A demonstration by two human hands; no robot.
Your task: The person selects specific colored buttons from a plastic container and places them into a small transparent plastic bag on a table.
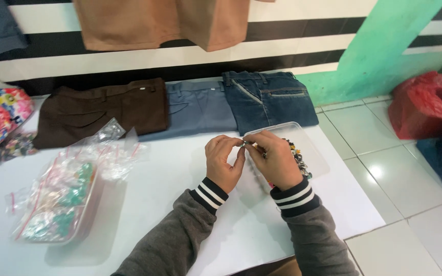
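Observation:
My left hand and my right hand meet above the white table, fingertips pinched together on a small metal ring-like piece. Both wrists wear grey sleeves with striped cuffs. Under my right hand lies a clear plastic tray holding several small dark and coloured beads. Part of the tray is hidden by my right hand.
Three folded trousers lie along the table's far edge: brown, grey-blue and dark denim. Clear zip bags with coloured bits sit at left, floral fabric beyond. A red plastic bag rests on the tiled floor at right.

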